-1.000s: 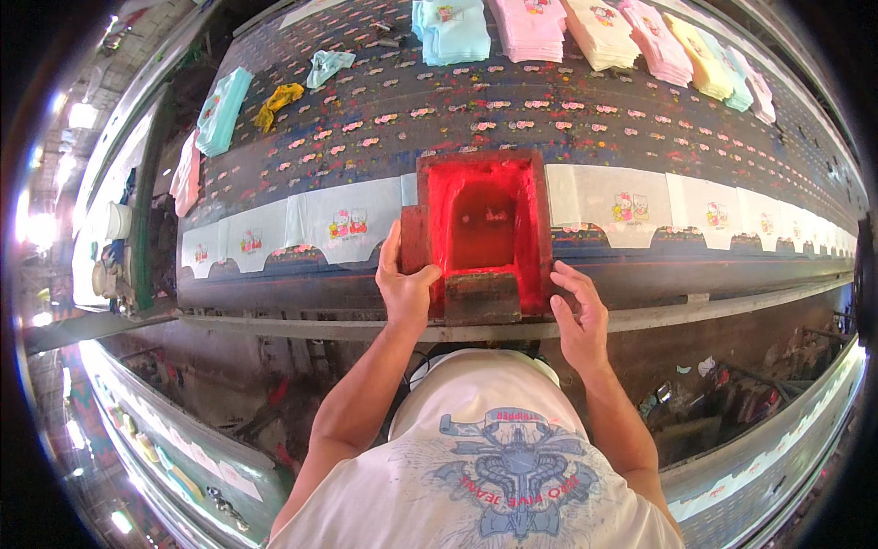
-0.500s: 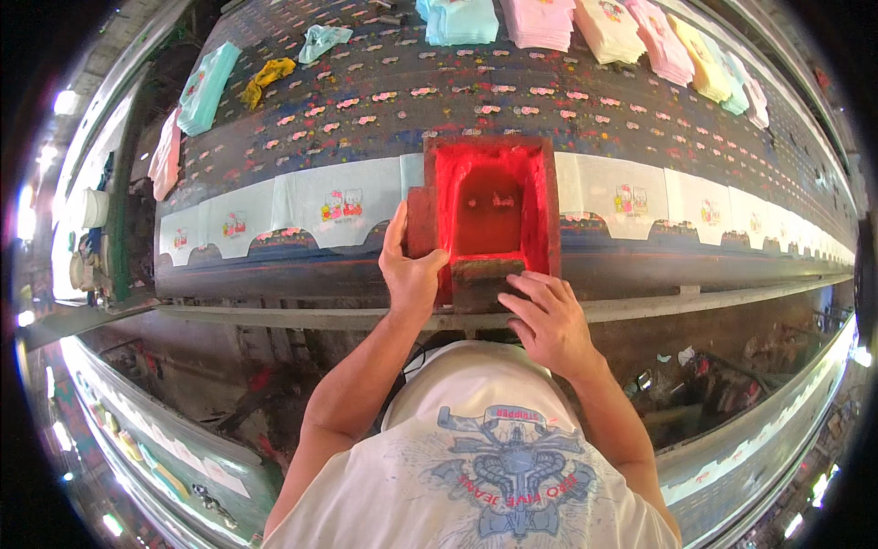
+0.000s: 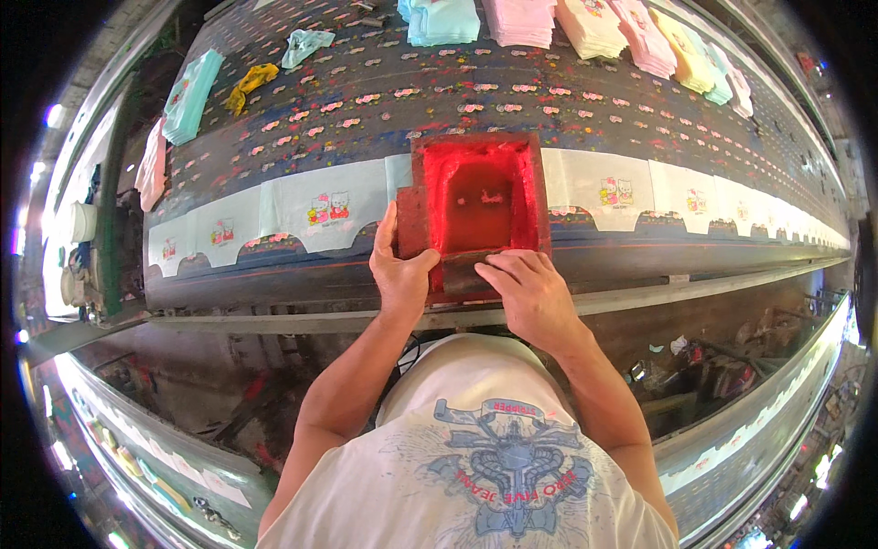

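Observation:
A red-stained screen printing frame lies across the row of pale cloth pieces, with wet red ink around its inner walls and a translucent red window in the middle. My left hand is closed on the wooden block at the frame's left side, thumb toward the frame's near corner. At the frame's near end sits a dark flat block, perhaps a squeegee. The bent fingers of my right hand are on its upper right edge; their undersides are hidden. White cloth pieces with cartoon prints lie on both sides of the frame.
Along the far side of the dark printing table stand folded stacks of blue cloth, pink cloth and yellow cloth. A yellow rag lies at the far left. A rail runs along the table's near edge.
My right hand has moved left and its fingers have drawn together onto the dark block. My left hand keeps its hold on the frame. The whole view has shifted slightly.

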A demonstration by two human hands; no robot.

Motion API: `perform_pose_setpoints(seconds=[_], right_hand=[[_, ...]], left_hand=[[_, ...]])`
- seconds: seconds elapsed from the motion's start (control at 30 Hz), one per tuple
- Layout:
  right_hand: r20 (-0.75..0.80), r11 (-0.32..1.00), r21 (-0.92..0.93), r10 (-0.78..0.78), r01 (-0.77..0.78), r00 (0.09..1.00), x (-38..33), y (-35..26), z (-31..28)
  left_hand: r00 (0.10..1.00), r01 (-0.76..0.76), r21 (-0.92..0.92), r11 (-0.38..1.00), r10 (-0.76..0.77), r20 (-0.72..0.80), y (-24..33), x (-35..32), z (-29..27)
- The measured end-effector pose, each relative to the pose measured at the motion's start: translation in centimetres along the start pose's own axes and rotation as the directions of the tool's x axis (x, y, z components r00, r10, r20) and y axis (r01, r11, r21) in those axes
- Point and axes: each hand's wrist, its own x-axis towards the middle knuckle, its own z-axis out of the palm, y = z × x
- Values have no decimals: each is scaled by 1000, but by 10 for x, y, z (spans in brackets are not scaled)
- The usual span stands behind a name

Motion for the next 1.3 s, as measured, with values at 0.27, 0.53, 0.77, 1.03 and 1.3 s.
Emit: perform_pose_setpoints(seconds=[0.27,0.53,0.77,1.03,1.3], right_hand=[[235,999,36,-2,-6,972,22,16,-31],[112,999,37,-3,-1,994,92,80,-17],[26,1000,-31,0,1,1000,118,100,-4],[33,988,-157,-8,13,999,74,56,13],[57,992,-128,19,-12,998,20,7,13]], left_hand=[[999,-51,38,998,51,9,-15,3,-7],[996,-85,148,985,82,30,-13,5,-9],[994,-108,96,989,106,33,-17,3,-9],[986,-168,119,979,166,24,-22,1,-10],[978,-209,214,954,205,41,-20,2,-7]])
